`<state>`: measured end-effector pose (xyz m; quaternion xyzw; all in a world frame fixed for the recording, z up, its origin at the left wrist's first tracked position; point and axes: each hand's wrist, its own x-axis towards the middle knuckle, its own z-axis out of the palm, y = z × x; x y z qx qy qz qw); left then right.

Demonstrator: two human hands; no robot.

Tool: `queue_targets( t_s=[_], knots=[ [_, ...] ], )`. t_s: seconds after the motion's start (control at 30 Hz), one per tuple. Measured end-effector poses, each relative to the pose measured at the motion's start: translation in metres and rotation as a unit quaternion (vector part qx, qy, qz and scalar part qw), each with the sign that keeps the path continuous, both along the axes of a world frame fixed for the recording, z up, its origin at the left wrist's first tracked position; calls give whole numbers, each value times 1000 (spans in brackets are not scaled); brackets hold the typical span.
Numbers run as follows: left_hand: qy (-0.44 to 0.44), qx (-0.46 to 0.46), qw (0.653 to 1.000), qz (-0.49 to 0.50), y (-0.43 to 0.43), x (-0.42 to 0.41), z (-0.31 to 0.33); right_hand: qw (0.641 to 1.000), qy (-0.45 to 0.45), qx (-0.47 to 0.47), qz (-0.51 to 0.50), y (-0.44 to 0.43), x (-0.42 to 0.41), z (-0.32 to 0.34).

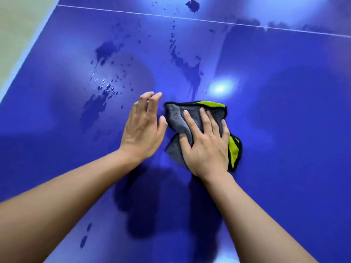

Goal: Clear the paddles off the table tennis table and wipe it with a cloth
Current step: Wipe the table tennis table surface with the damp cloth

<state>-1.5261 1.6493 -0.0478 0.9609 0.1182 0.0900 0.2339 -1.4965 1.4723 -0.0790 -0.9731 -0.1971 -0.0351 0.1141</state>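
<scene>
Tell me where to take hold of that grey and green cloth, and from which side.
Probably the free grey fold at the upper left of the cloth, pinched from the left by the left hand, which hovers open right beside it. The right hand lies flat on the cloth's middle, pinning it to the blue table, so that bunched edge is what stays exposed.

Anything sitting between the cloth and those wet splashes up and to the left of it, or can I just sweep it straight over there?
Nothing visible blocks it. The right hand presses flat on the cloth, and only bare blue table lies toward the wet patches. No paddles are in view. The left hand, beside the cloth's left edge, is the only thing on that side.
</scene>
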Motion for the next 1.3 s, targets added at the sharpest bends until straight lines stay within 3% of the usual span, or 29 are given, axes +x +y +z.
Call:
queue_targets(
  t_s=[0.2, 0.5, 0.73, 1.07, 1.23, 1.3],
  knots=[
    [49, 91, 994, -24, 54, 132, -19, 999, 6, -1, -35, 38, 128, -2],
    [53, 121, 991, -4, 56, 140, -21, 996, 34, -24, -82, 83, 289, 3],
    [53, 144, 988, -16, 57, 144, -25, 998, 37, -18, -50, 116, 380, 1],
    [59, 135, 989, -9, 56, 146, -26, 998, 53, -28, -4, 125, 397, 5],
    [42, 120, 992, -6, 59, 147, -24, 994, 49, -52, 83, 130, 343, 6],
    [5, 61, 998, -1, 58, 142, -19, 993, 46, -55, 98, 129, 310, 7]
  ],
)
